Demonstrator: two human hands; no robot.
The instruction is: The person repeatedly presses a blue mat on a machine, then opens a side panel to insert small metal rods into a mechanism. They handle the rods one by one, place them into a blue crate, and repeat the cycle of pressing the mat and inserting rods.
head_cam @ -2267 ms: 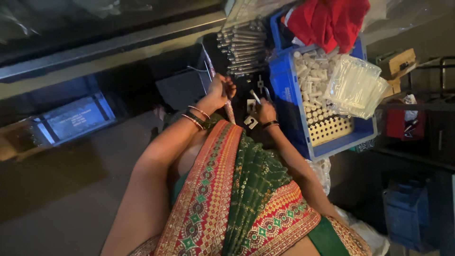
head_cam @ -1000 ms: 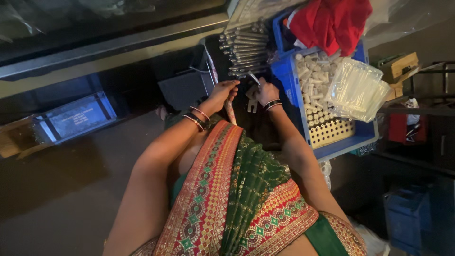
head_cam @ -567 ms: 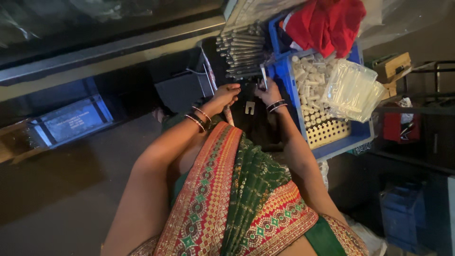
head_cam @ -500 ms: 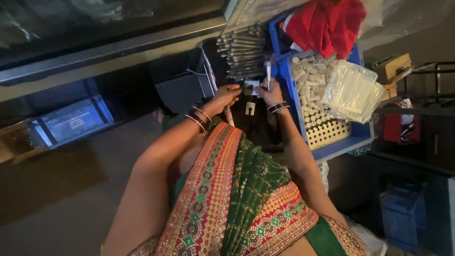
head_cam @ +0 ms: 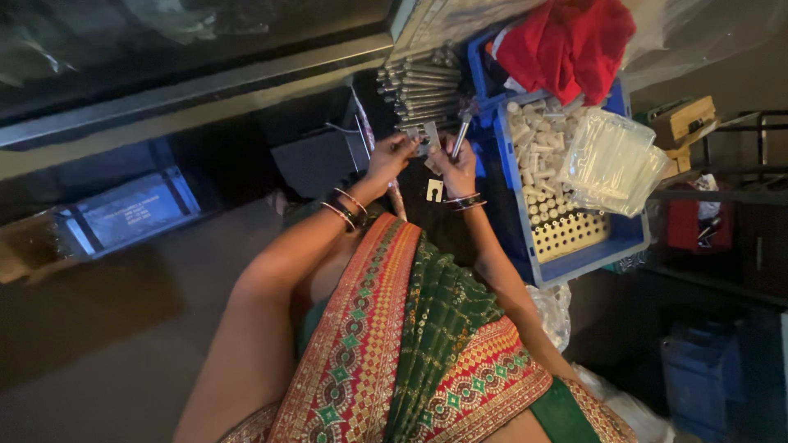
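Two hands are held close together at about twelve o'clock from the body, over a dark work surface. The left hand [head_cam: 392, 156] is closed around a small metal bracket [head_cam: 424, 135], pinched between thumb and fingers. The right hand [head_cam: 456, 166] is closed around a slim metal rod [head_cam: 462, 131], which is held nearly upright with its upper end tilted toward one o'clock. The bracket and the rod are just beside each other; whether they touch cannot be told. A second small bracket [head_cam: 434, 190] is seen lying between the wrists, at six o'clock from the hands. A row of long metal rods [head_cam: 419, 86] is stacked at twelve o'clock from the hands. A blue crate [head_cam: 574, 258] is placed at three o'clock, holding white plastic pieces [head_cam: 538, 152], a perforated yellow plate [head_cam: 570, 234] and a clear plastic bag [head_cam: 611, 160]. A red cloth [head_cam: 566, 41] is draped at the crate's far end. Bangles are worn on both wrists.
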